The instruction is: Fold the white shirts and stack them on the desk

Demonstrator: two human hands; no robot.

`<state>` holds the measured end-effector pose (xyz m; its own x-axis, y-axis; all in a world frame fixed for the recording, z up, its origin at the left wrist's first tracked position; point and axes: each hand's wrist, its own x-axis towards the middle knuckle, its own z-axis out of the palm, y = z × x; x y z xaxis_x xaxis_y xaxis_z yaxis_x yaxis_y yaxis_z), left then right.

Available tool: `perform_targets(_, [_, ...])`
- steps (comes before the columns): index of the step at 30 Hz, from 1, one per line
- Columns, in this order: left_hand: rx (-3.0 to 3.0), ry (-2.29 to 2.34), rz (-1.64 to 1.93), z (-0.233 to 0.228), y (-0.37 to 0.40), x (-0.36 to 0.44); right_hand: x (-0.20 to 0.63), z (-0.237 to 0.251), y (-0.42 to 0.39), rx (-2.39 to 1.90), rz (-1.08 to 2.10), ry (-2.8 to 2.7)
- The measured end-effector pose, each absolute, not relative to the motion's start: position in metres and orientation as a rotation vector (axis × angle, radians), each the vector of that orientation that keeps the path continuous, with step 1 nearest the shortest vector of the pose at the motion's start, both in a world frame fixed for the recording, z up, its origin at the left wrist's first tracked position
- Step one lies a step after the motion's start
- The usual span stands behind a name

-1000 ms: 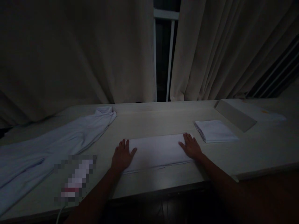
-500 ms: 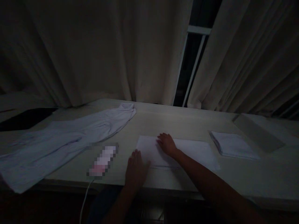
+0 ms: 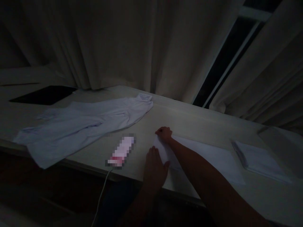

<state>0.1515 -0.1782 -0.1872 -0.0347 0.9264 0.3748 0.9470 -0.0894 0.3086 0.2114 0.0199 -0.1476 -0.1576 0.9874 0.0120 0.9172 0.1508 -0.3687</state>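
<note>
The room is dim. A long folded white cloth (image 3: 208, 157) lies on the pale table (image 3: 189, 118) in front of me. My right hand (image 3: 163, 133) reaches across to the cloth's far left corner, fingers curled on that corner. Below it, my left hand (image 3: 155, 167) lies flat with fingers apart at the cloth's near left corner, by the table's front edge.
A white garment (image 3: 90, 121) lies spread out on the left of the table. A small blurred device (image 3: 120, 151) with a cable hanging off the edge sits beside my left hand. A folded white stack (image 3: 260, 159) rests at right. Curtains (image 3: 118, 44) hang behind the table.
My view has swung left. My right hand has crossed from the cloth's right end to its far left corner and curled on it. My left hand has stayed at the near left corner.
</note>
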Motion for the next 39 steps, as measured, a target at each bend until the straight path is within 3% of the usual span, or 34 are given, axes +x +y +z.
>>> perform_targets(11, [-2.169, -2.101, -0.798, -0.186, -0.179, 0.151, 0.213, -0.135, 0.005, -1.780, 0.382, -2.131])
perform_targets(19, [-2.185, -2.043, -0.652, -0.181, -0.178, 0.152, 0.294, -0.135, -0.103, -1.412, 0.031, -2.365])
perform_targets(26, [-2.151, -2.020, -0.509, -0.169, -0.181, 0.157, 0.444, -0.158, -0.192, -1.966, -0.153, -1.944])
perform_targets(33, [-2.452, -1.676, -0.433, -0.143, -0.174, 0.208, 0.538, -0.150, -0.222, -2.377, -0.245, -1.332])
perform_targets(39, [-2.268, -1.873, -0.316, -0.157, -0.149, 0.197, 0.593, -0.156, -0.222, -2.581, 0.041, -1.189])
